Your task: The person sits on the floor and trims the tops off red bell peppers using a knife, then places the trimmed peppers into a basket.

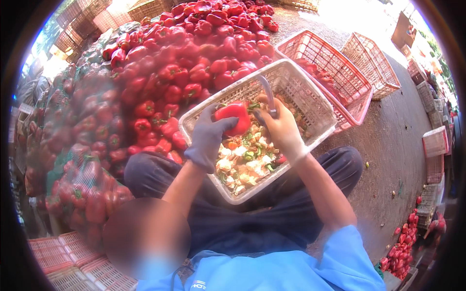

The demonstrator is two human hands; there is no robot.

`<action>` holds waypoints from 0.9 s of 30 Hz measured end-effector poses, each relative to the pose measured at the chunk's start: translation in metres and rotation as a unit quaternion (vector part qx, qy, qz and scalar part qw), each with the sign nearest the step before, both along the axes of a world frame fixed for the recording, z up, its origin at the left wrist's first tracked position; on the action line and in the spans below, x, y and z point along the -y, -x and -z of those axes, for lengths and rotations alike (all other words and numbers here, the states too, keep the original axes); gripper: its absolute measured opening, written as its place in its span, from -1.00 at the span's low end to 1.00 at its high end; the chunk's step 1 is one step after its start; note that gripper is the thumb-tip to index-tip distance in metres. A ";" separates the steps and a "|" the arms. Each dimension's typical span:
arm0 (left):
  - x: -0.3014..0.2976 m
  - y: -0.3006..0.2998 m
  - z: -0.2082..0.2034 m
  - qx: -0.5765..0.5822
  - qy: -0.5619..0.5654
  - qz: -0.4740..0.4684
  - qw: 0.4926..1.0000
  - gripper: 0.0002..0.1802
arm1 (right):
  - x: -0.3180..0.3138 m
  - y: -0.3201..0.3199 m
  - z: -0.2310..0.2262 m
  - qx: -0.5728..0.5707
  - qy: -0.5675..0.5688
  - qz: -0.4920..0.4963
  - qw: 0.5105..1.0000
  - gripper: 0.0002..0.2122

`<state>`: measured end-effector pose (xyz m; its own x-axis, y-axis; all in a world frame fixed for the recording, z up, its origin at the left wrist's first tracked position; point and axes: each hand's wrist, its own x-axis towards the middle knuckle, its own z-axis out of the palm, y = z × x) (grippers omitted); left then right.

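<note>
One pepper (234, 119) is held in the head view, above the left half of a pale crate (313, 109) that is set against the crossed legs (252, 228). It is pinched by the gloved left hand (206, 135), the thumb laid across its near side; the farther fingers are partly hidden. A curved tool (267, 92) is gripped in the curled right hand (279, 123), just beside the pepper; whether the pepper is touched by that hand cannot be told. The tool's working edge cannot be made out either.

If that edge is sharp, the gravest risk is judged to be a slip toward the left thumb, since the two grips are so close; it could be caused by smooth, rounded skin turning under the glove. Should the pinch be loosened, the pepper could be dropped among the pale and green scraps (247, 162) below. If it is squeezed too hard, its wall could be cracked. Were a knee shifted, the crate could be tipped and the scraps spilled. At the far right, pieces (320, 80) in the red crate (360, 101) could be littered by scraps flung over the rim.
</note>
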<state>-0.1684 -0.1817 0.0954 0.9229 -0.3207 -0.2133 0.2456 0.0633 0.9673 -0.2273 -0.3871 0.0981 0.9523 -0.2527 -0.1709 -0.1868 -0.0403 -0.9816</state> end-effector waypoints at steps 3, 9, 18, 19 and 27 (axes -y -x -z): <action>-0.003 -0.004 0.003 0.023 0.010 -0.034 0.999 -0.34 | -0.006 0.019 0.013 0.035 0.127 -0.043 0.990 -0.49; 0.008 0.003 0.016 0.149 -0.050 -0.098 0.983 -0.30 | -0.029 0.023 0.025 0.013 0.184 -0.097 0.978 -0.40; 0.002 -0.011 0.022 0.175 0.006 -0.175 0.969 -0.51 | -0.044 0.015 0.018 -0.049 0.219 -0.134 0.965 -0.41; -0.007 -0.020 0.019 0.108 0.027 -0.195 0.974 -0.50 | -0.043 0.022 0.018 -0.074 0.231 -0.152 0.958 -0.40; -0.009 -0.006 0.005 0.126 -0.029 -0.133 0.983 -0.47 | -0.010 0.002 0.009 0.058 0.038 -0.046 0.997 -0.54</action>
